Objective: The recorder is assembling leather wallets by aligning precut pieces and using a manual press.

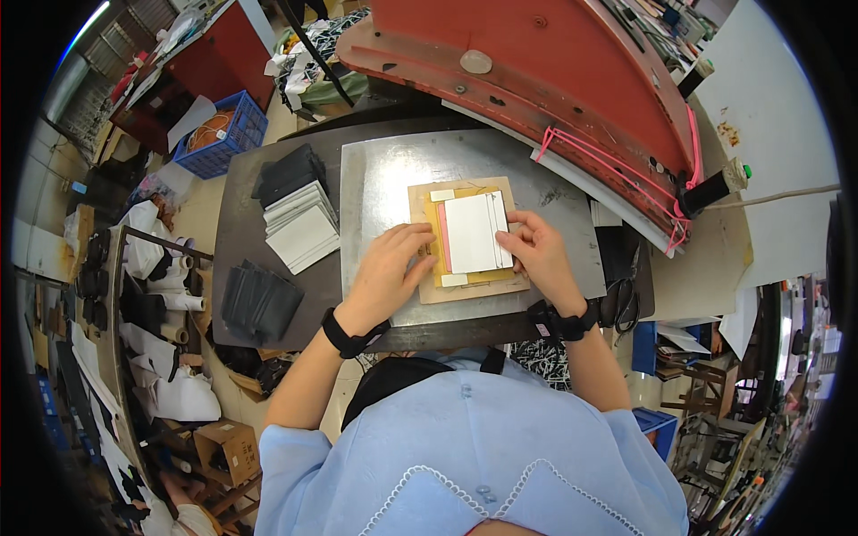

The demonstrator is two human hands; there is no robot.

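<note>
A rectangular white sheet piece (469, 234) lies on a wooden board (453, 292) with a yellow layer, a pink strip and small pale pads. My right hand (542, 256) has its thumb and index finger closed at the right edge of the white piece. At the board's left side rests my left hand (389, 268), its fingers stretched out and its thumb apart. It touches the yellow layer's edge and grips nothing. Under the board is a shiny metal plate (384, 170). Left of the plate lies a fanned stack of white pieces (302, 237).
Black pieces lie in stacks (290, 174) (259, 304) on the dark table (237, 192). A big red machine arm (527, 54) overhangs the far right, with pink cords (617, 174). Black scissors (623, 304) lie at the right. A blue crate (223, 138) stands on the floor, far left.
</note>
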